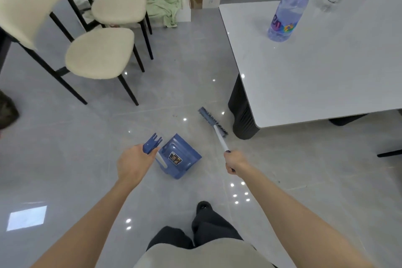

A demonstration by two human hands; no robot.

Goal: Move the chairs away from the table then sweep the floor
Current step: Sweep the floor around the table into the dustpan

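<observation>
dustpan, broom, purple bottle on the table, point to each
dustpan (pixel 187 154), head view, on the blue pan's floor.
broom (pixel 215 126), head view, where the white handle meets the bristle block.
purple bottle (pixel 286 12), head view, middle of its clear body.

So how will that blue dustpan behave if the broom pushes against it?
Likely light: the dustpan looks like thin moulded plastic, and the left hand holds it by the handle alone. Probably stiff enough to keep shape. On the glossy floor it may slide unless held.
</observation>
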